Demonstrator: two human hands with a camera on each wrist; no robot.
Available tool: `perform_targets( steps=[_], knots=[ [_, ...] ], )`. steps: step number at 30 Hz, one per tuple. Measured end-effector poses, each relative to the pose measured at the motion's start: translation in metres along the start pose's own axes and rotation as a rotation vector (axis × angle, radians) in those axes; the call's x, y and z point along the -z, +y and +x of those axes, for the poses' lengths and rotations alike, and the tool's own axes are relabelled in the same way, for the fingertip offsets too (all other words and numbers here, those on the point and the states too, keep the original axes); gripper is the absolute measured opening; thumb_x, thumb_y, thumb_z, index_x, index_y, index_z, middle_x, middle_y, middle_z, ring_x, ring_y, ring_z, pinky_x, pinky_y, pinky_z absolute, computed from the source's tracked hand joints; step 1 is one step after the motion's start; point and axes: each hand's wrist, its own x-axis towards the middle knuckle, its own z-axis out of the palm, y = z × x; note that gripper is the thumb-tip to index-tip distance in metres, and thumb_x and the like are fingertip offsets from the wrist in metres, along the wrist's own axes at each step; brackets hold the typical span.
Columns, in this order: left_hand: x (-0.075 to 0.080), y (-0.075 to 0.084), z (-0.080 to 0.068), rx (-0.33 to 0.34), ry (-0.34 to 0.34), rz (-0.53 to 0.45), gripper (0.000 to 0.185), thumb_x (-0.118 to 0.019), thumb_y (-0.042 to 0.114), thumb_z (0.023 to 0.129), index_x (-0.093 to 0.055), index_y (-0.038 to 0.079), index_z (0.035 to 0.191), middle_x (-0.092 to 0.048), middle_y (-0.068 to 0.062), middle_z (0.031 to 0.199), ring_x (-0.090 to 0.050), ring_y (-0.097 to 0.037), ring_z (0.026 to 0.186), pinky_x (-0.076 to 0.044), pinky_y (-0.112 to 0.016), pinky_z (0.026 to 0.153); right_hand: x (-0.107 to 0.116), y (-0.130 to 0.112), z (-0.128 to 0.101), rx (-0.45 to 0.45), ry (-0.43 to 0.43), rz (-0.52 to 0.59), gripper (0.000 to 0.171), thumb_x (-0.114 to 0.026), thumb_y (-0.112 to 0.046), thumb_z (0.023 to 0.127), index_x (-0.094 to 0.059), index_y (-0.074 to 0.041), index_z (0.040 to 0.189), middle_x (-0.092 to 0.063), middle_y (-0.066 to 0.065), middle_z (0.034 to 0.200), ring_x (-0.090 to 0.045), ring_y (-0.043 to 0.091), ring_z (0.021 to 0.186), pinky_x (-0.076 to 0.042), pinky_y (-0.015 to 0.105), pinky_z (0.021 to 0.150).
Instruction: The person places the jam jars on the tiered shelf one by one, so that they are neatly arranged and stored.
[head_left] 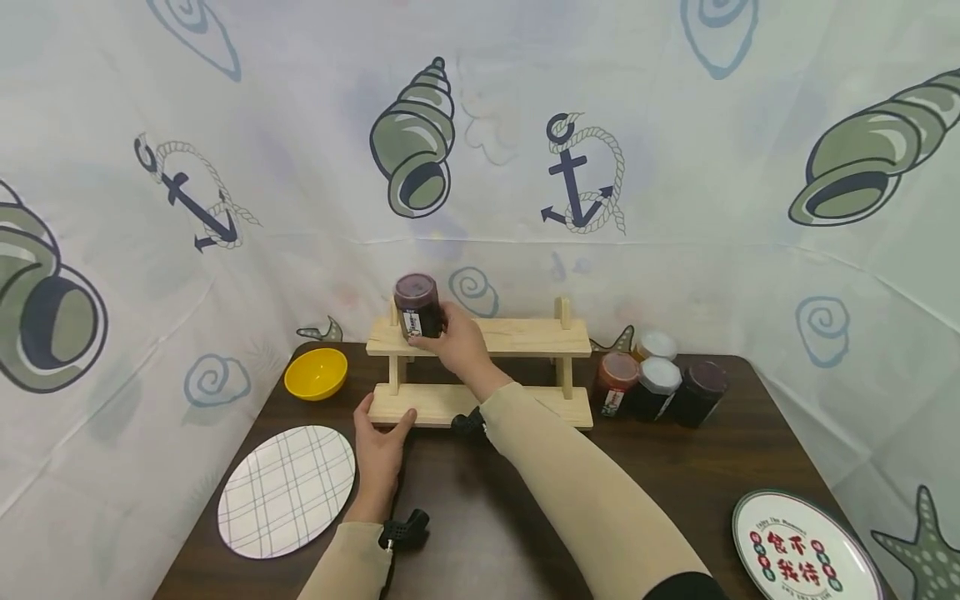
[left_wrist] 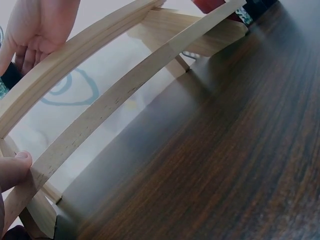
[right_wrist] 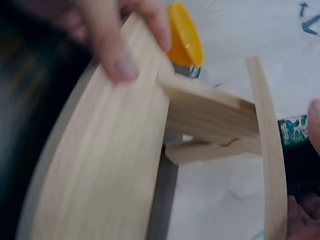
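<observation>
A two-tier wooden rack [head_left: 525, 336] stands at the back of the table. My right hand [head_left: 463, 346] grips a dark jar with a purplish lid [head_left: 417, 302] at the left end of the upper shelf. The jar is upright, its white label facing front; its base sits right at the shelf board in the head view. My left hand [head_left: 378, 458] holds the left front corner of the lower shelf, the thumb [left_wrist: 17, 167] against the board's front edge. In the right wrist view, the jar's patterned label [right_wrist: 294, 129] shows behind the upper board.
Right of the rack stand a red-brown jar [head_left: 617, 379], a white-lidded jar [head_left: 658, 387], a dark jar [head_left: 699, 392] and another behind. A yellow bowl [head_left: 317, 373] and checked oval mat [head_left: 288, 492] lie left. A printed plate [head_left: 806, 546] sits front right.
</observation>
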Motion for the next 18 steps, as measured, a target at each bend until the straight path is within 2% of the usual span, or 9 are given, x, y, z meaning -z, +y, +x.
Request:
perform_targets(
  steps=[3,8,14,18],
  knots=[
    [0.001,0.0,0.002,0.002,-0.002,0.005,0.098,-0.087,0.03,0.095,-0.026,0.011,0.17,-0.034,-0.018,0.175,-0.036,-0.039,0.161,-0.029,-0.059,0.132,0.004,-0.002,-0.001,0.008,-0.019,-0.033,0.088,-0.091,-0.035,0.092,-0.045,-0.01,0.163,-0.061,0.013,0.159,-0.06,0.031,0.146,-0.052,0.048,0.119],
    [0.001,-0.001,0.001,-0.002,-0.002,-0.006,0.098,-0.088,0.03,0.095,-0.026,0.011,0.17,-0.034,-0.019,0.175,-0.035,-0.04,0.161,-0.028,-0.06,0.133,0.019,-0.003,-0.008,-0.028,-0.003,0.013,0.097,-0.091,-0.037,0.091,-0.038,-0.008,0.167,-0.049,0.016,0.169,-0.053,0.037,0.152,-0.049,0.051,0.122],
    [0.0,-0.001,0.0,-0.002,0.002,0.002,0.097,-0.087,0.028,0.096,-0.026,0.011,0.17,-0.034,-0.019,0.175,-0.035,-0.04,0.161,-0.027,-0.06,0.133,0.049,0.003,-0.02,0.006,0.055,0.061,0.089,-0.09,-0.036,0.092,-0.043,-0.01,0.164,-0.053,0.012,0.166,-0.052,0.035,0.154,-0.046,0.049,0.125],
    [0.001,0.0,-0.001,0.014,-0.001,0.014,0.098,-0.086,0.03,0.096,-0.025,0.013,0.17,-0.033,-0.019,0.176,-0.033,-0.04,0.162,-0.025,-0.06,0.134,0.077,0.008,-0.037,0.038,0.114,0.112,0.083,-0.09,-0.034,0.093,-0.047,-0.011,0.16,-0.057,0.008,0.163,-0.05,0.032,0.155,-0.042,0.046,0.128]
  ],
)
